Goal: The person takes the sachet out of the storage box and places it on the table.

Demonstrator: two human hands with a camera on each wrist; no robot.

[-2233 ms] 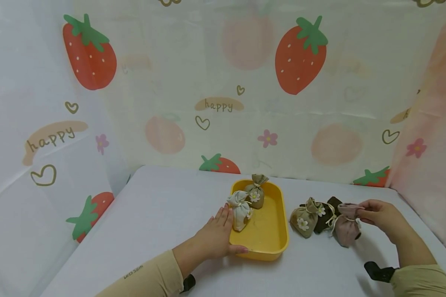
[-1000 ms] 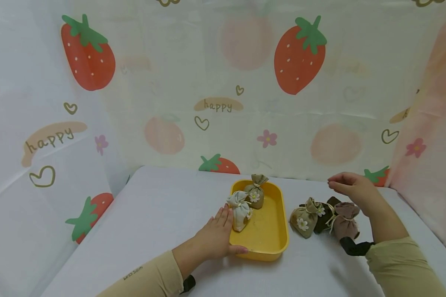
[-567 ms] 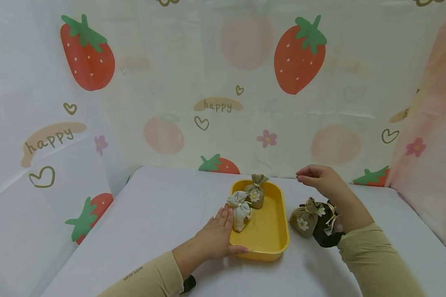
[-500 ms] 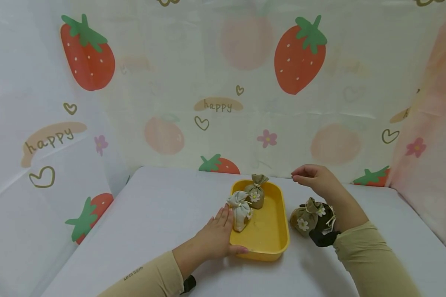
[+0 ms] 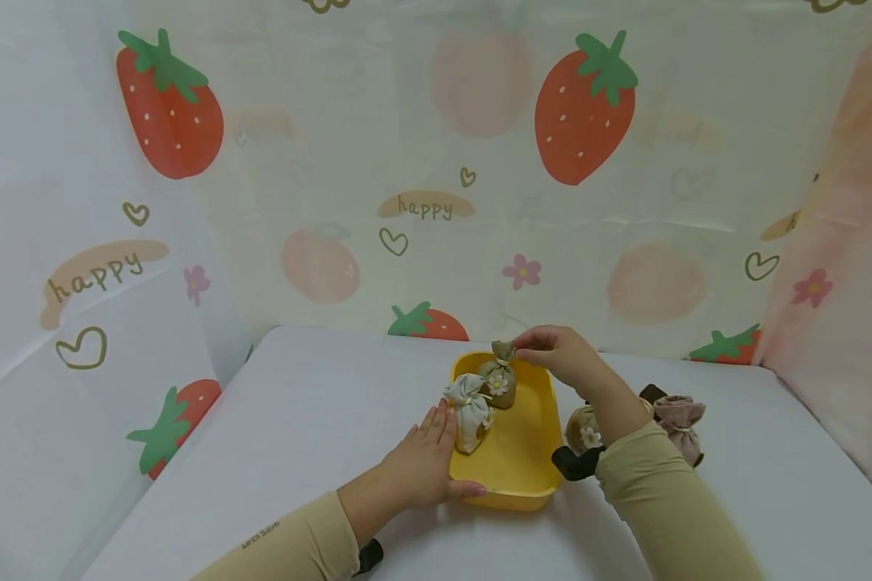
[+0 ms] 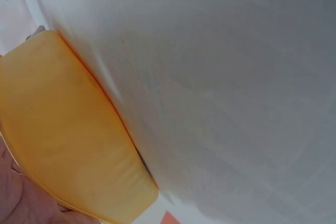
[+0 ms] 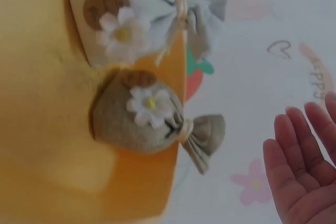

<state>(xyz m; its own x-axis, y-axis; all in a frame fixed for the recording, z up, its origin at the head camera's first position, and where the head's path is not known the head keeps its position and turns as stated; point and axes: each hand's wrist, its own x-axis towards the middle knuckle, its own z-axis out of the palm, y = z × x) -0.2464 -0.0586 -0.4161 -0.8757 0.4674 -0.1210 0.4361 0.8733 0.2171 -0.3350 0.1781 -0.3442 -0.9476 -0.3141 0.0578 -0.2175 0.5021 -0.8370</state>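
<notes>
Left hand (image 5: 417, 464), grip apart, lies along the left of the tray (image 5: 517, 458); right hand (image 5: 565, 357), grip apart, hovers beside its far bag (image 5: 506, 394).

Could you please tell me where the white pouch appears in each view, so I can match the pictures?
Head: white pouch below and slightly right of centre.
Left wrist: not identifiable; the greyish bit at upper left is too small to tell.
Right wrist: white pouch at top, left of centre.
Shared landmark: yellow tray.
</notes>
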